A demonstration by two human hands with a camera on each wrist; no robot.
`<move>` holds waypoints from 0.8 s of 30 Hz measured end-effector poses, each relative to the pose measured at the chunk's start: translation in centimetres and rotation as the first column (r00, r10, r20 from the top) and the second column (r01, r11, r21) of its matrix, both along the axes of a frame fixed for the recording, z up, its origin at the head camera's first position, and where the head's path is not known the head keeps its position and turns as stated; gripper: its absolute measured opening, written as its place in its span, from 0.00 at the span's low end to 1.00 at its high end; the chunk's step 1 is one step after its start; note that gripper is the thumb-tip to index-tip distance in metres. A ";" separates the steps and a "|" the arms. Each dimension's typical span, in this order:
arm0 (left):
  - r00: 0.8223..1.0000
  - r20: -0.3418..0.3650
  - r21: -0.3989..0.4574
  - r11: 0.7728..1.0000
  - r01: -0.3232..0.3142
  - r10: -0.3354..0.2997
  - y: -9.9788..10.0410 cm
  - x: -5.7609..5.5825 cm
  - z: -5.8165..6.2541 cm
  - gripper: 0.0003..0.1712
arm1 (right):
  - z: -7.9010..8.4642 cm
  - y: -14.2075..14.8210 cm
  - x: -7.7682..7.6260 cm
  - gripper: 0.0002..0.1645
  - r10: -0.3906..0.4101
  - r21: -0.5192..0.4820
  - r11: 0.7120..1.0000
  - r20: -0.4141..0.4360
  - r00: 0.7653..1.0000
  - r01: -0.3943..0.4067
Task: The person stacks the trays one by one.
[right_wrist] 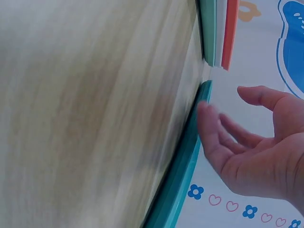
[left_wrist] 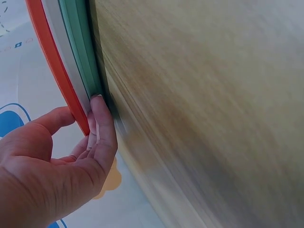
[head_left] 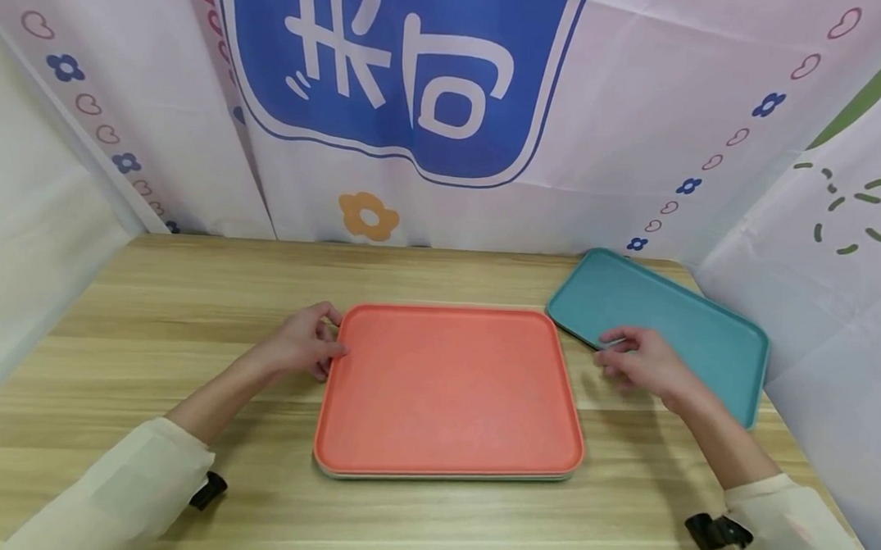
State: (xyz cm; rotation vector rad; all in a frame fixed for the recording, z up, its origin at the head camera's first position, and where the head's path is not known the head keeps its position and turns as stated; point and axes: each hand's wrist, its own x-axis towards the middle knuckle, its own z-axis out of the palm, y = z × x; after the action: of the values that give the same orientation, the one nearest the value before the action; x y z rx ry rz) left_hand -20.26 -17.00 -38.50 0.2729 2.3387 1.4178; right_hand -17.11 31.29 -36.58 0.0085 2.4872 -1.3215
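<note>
An orange rectangular tray (head_left: 450, 390) lies on top of a stack in the middle of the table. From the side, a white tray (left_wrist: 61, 47) and green trays (left_wrist: 80, 52) show under it. My left hand (head_left: 308, 341) holds the stack's left edge, its thumb against the orange rim and a fingertip against the green edges. To the right, my right hand (head_left: 639, 362) hovers with loosely bent fingers, apart from the stack and holding nothing. Beneath that hand lies a teal tray (head_left: 675, 318), set at an angle, with a dark edge under its near side.
All the trays lie on a wood-grain table (head_left: 188, 297). A white cloth with a blue printed sign (head_left: 390, 68) hangs along the back, and pale cloth walls (head_left: 837, 325) border both sides.
</note>
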 end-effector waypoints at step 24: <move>1.000 -0.008 0.000 1.000 0.010 -0.010 -0.2 0.0 -0.2 0.19 | -0.5 3.5 0.4 0.30 -0.287 0.077 0.947 -0.225 0.931 0.310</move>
State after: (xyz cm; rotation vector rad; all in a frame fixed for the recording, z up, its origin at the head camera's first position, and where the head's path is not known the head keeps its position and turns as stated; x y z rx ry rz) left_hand -20.21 -17.25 -38.66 0.2909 2.3410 1.4140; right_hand -16.76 34.76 -37.12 0.3009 2.8266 -1.3570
